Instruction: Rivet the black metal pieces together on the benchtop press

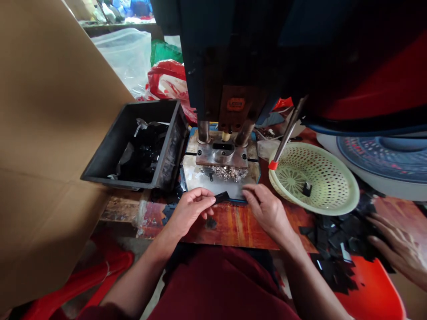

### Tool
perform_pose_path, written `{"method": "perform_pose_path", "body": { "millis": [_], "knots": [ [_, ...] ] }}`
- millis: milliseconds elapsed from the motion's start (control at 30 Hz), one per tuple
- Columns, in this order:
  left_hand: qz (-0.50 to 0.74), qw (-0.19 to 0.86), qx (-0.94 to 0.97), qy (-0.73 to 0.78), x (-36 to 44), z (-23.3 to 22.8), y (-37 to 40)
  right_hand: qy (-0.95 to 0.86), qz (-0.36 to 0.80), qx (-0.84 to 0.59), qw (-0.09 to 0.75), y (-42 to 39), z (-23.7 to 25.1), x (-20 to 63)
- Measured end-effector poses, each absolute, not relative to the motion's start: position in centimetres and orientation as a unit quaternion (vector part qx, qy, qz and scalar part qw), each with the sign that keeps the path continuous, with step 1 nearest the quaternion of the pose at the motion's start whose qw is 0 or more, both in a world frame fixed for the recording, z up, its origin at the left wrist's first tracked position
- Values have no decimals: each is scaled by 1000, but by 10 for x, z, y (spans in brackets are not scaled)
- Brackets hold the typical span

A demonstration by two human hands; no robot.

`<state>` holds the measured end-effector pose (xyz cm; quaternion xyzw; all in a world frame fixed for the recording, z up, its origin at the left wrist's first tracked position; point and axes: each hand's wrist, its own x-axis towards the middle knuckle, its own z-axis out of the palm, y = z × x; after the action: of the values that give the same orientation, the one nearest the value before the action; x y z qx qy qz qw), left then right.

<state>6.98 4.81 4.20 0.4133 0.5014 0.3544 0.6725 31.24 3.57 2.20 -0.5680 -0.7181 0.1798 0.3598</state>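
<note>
My left hand (195, 205) pinches a small flat black rectangular piece (222, 197) between thumb and fingers, in front of the press's base plate (196, 178). My right hand (265, 209) is at the plate's front right edge, its fingers curled together; whatever may be between them is hidden. Beyond the hands stands a press (233, 104) with two steel posts. Its metal die block (207, 155) has another black piece (223, 146) on top. Small shiny scraps (230, 173) are heaped before the block.
A dark bin (171, 146) with black pieces stands left, beside a cardboard sheet (50, 146). On the right, a pale green basket (320, 200) holds a black piece, near a red-tipped lever (288, 133). Another person's hand (398, 244) touches piled black pieces (340, 240) above a red stool (373, 289).
</note>
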Motion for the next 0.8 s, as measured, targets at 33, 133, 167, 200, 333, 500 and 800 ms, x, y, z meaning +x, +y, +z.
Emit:
{"method": "perform_pose_path", "body": {
  "millis": [33, 133, 167, 200, 333, 500, 800],
  "knots": [
    [364, 671, 408, 501, 68, 41, 49, -727, 129, -569, 361, 39, 20, 315],
    [382, 666, 397, 503, 65, 39, 49, -754, 27, -565, 334, 43, 13, 317],
    [385, 663, 398, 503, 64, 39, 49, -763, 4, -561, 322, 43, 12, 316],
    [387, 661, 400, 504, 64, 39, 48, -771, -15, -557, 309, 42, 10, 314],
    [386, 651, 405, 513, 62, 38, 47, -783, -62, -550, 284, 37, 8, 309],
    [396, 643, 405, 515, 61, 39, 49, -805, -121, -530, 240, 34, 16, 305],
    [425, 627, 387, 526, 58, 48, 58, -871, -132, -426, 206, 30, 21, 287]
  ]
}}
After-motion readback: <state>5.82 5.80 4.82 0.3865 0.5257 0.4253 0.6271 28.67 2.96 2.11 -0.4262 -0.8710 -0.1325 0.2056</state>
